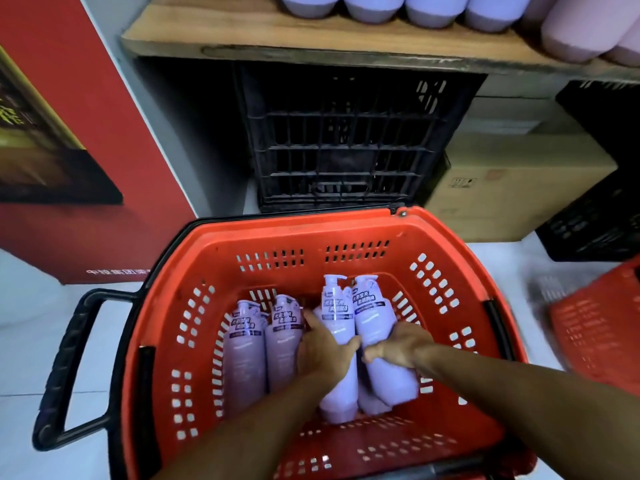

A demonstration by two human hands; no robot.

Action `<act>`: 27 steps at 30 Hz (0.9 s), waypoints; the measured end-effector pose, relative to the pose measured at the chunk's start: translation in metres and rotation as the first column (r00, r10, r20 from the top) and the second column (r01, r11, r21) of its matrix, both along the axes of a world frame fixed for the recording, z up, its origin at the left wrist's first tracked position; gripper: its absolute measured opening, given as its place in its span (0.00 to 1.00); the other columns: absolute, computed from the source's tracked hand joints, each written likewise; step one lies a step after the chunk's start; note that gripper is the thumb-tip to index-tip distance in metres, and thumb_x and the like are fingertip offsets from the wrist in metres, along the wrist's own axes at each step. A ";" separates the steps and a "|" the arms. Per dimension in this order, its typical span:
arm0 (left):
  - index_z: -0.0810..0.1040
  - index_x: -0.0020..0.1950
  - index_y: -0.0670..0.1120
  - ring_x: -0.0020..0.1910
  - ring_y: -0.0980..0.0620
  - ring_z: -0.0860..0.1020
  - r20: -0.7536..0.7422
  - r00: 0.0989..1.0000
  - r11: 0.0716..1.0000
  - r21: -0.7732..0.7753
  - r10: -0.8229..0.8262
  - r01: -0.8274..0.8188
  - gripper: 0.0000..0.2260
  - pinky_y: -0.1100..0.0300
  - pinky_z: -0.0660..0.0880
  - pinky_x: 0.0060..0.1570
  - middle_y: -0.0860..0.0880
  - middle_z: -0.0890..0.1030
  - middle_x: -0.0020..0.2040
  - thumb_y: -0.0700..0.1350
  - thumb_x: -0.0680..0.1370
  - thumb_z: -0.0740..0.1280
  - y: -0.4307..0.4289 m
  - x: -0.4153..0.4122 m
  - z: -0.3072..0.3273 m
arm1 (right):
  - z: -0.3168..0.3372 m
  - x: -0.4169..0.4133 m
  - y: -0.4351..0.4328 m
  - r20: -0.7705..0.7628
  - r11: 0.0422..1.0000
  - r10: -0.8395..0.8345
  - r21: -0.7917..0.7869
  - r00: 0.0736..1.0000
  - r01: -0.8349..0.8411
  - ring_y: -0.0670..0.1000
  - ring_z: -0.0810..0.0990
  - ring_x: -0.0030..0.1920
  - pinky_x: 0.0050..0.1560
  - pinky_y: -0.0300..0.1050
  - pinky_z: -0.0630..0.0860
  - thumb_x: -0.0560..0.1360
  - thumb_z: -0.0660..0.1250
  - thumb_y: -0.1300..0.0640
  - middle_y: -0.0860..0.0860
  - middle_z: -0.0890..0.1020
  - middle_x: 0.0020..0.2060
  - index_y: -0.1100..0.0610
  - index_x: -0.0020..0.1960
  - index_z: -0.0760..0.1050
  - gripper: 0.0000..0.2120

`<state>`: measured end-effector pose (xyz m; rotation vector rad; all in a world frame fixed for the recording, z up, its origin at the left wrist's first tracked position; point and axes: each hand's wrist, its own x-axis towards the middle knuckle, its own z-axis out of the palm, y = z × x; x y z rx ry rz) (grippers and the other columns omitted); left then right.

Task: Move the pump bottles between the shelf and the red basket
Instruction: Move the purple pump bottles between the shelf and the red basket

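A red basket [446, 271] stands on the floor below me with several lilac pump bottles lying inside. Two bottles [244, 348] lie side by side at the left of the basket. My left hand [323, 348] grips a middle bottle [337, 313] around its body. Beside it my right hand [398, 344] grips the right bottle [372, 317]. Another bottle lies partly hidden beneath these two. The wooden shelf [277, 36] above holds a row of lilac bottles [370, 6], with only their bottoms in view.
A black crate [346, 140] sits under the shelf behind the basket, with a cardboard box [519, 181] to its right. A red display board [86, 133] stands at the left. A second red basket [599, 323] is at the right edge. The basket's black handle [65, 368] sticks out left.
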<state>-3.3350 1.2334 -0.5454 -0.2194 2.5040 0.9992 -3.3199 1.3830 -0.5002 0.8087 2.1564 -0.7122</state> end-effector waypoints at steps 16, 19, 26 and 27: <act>0.68 0.68 0.41 0.70 0.38 0.62 -0.130 0.925 0.838 -0.481 -0.357 0.256 0.42 0.46 0.59 0.70 0.40 0.74 0.66 0.69 0.66 0.67 0.003 -0.026 -0.036 | -0.037 -0.006 0.006 0.019 1.000 -0.028 0.000 0.999 0.028 0.51 0.84 0.45 0.37 0.39 0.77 0.57 0.79 0.40 0.51 0.85 0.51 0.53 0.55 0.82 0.30; 0.65 0.73 0.40 0.74 0.38 0.57 -0.121 0.936 0.838 -0.495 -0.330 0.231 0.49 0.47 0.52 0.74 0.40 0.66 0.72 0.71 0.63 0.69 -0.002 -0.031 -0.039 | -0.041 -0.002 0.001 0.021 0.999 -0.026 -0.028 0.999 0.027 0.52 0.84 0.47 0.39 0.41 0.80 0.52 0.79 0.40 0.51 0.85 0.51 0.54 0.56 0.82 0.35; 0.56 0.78 0.40 0.79 0.39 0.48 -0.089 0.940 0.854 -0.452 -0.329 0.256 0.52 0.47 0.47 0.77 0.41 0.59 0.77 0.70 0.65 0.69 -0.006 -0.029 -0.037 | -0.051 0.001 0.003 -0.028 0.983 -0.107 -0.152 0.994 0.102 0.53 0.86 0.48 0.52 0.51 0.85 0.48 0.79 0.41 0.51 0.86 0.49 0.52 0.54 0.83 0.36; 0.55 0.79 0.41 0.79 0.39 0.47 -0.088 0.939 0.857 -0.445 -0.332 0.261 0.53 0.48 0.46 0.77 0.41 0.59 0.77 0.70 0.66 0.69 -0.008 -0.030 -0.037 | -0.053 0.000 0.002 -0.040 0.983 -0.096 -0.159 0.995 0.089 0.52 0.86 0.49 0.53 0.51 0.84 0.51 0.80 0.43 0.50 0.86 0.50 0.52 0.55 0.83 0.33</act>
